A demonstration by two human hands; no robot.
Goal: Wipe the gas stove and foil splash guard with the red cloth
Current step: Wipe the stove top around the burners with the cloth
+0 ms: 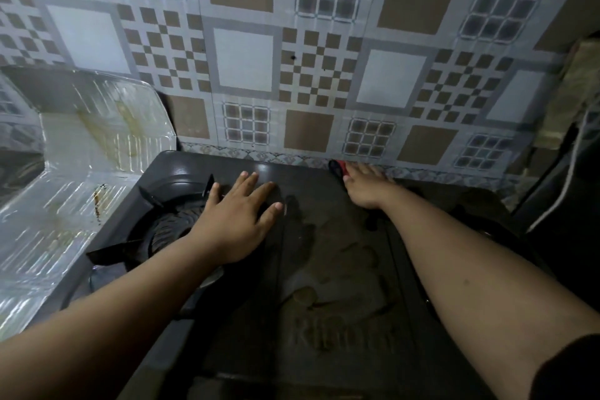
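Note:
The dark gas stove (311, 269) fills the middle of the view, its burner and pan supports (165, 221) at the left. My left hand (240, 214) lies flat on the stove top beside the burner, fingers straight. My right hand (363, 183) reaches to the stove's far right corner, fingers stretched over a small visible bit of the red cloth (341, 166) by the wall. Whether it grips the cloth is hidden. The foil splash guard (81, 153), stained with brownish streaks, stands folded along the stove's left side.
A patterned tiled wall (292, 58) rises directly behind the stove. At the right edge hang a pale cloth (574, 91) and a white cable (571, 172) beside a dark object. A dusty film and marks cover the stove's front.

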